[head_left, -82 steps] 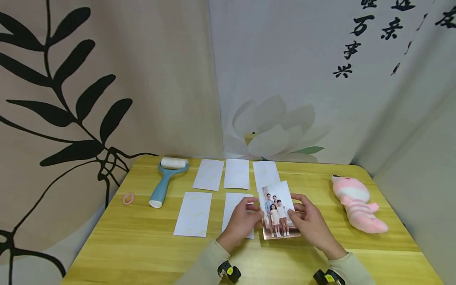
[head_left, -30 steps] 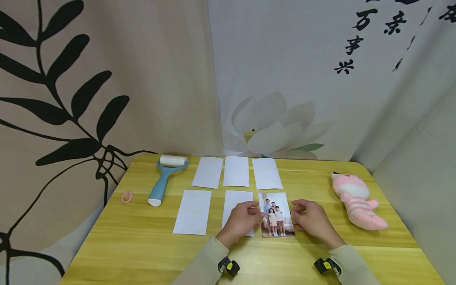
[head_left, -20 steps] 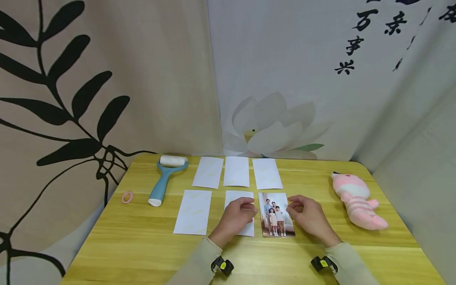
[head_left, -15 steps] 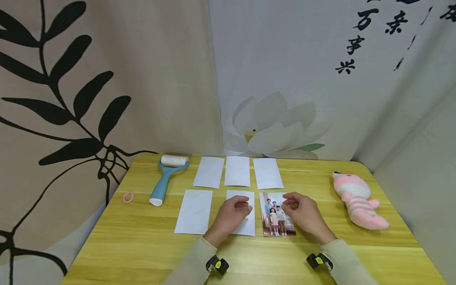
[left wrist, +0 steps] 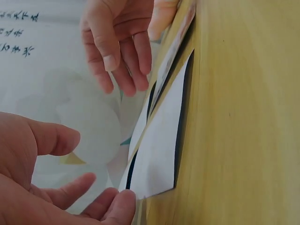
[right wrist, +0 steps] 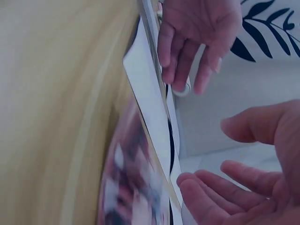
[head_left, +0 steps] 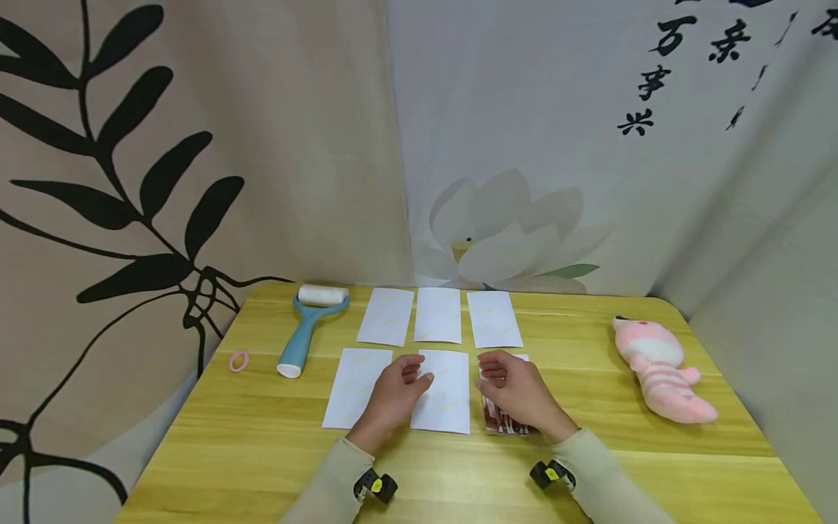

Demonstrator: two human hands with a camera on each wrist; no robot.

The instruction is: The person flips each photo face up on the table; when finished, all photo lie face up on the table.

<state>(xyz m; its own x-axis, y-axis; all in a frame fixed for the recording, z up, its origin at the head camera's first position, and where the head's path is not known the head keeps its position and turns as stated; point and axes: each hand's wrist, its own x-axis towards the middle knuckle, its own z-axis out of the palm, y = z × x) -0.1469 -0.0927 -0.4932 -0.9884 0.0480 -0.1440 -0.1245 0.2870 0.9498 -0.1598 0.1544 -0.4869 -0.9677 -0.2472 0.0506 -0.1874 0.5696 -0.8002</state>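
Observation:
My left hand hovers between two blank white cards of the front row, its fingers loosely curved and holding nothing. It partly covers the front left card; the front middle card lies just right of its fingertips. Over the family photo at the row's right end is my right hand, thumb and fingers apart with nothing between them. That hand hides most of the photo, which lies face up. In the left wrist view, the fingers appear close beside a white card.
Three blank cards, one being the back middle card, form a row behind. A blue-handled lint roller and a pink ring lie at left. A pink plush toy lies on the right of the wooden table.
The photo, earlier held tilted in both hands, was laid flat at the front row's right end and let go. Both hands have since moved left, uncovering the front middle card.

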